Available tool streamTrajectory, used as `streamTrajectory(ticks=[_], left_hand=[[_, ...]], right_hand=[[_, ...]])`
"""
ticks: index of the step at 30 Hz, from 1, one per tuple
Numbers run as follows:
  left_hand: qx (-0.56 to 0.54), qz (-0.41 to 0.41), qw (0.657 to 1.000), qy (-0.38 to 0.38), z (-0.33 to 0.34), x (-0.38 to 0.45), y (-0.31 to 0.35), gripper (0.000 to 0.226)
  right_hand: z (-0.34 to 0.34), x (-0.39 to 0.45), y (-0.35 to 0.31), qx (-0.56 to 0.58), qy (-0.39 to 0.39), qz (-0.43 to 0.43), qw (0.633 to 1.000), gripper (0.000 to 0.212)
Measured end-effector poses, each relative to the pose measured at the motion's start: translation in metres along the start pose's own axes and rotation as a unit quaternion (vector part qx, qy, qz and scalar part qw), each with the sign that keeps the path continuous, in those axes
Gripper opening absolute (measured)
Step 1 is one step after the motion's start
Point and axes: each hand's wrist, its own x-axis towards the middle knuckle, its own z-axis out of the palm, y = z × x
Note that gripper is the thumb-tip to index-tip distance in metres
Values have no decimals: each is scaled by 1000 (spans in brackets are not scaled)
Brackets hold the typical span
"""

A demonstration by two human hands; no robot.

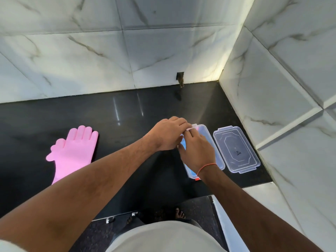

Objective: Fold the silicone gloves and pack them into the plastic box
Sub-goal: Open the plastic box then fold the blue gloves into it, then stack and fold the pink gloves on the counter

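Both hands, the left hand (pixel 168 133) and the right hand (pixel 197 151), were over the plastic box (pixel 219 160), their fingers (pixel 181 124) bent down, pushing a blue glove (pixel 183 143) inside. The pink glove (pixel 72 151) lay flat on the worktop (pixel 127 110), far left of the fingers, and the lid (pixel 236 149) sat just right of them. To do it well, the person should have pressed the glove flat, below the rim.

Glossy black stone counter (pixel 91 115), white marble-veined wall tiles (pixel 81 51), bright corner seam (pixel 221 77)
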Motion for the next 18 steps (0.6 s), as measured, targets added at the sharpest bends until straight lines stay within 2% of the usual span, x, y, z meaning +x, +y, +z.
streamTrajectory(ticks=[3,5,8,10,13,18], left_hand=[[11,-53,997,51,-6,-35,-34,57],[20,-100,993,65,-9,-66,-58,63],[22,-178,983,50,-9,-116,-92,76],[11,-239,971,13,-4,-151,-111,84],[-6,-361,932,-39,7,-213,-140,89],[-25,-519,852,-60,28,-311,-173,100]], right_hand=[[6,13,-38,3,30,-42,999,34],[15,20,-67,2,32,-74,997,40],[31,26,-110,19,1,-89,996,57],[44,26,-135,33,-29,-107,993,61],[68,22,-179,33,-79,-138,987,62],[113,12,-243,27,-165,-154,974,61]])
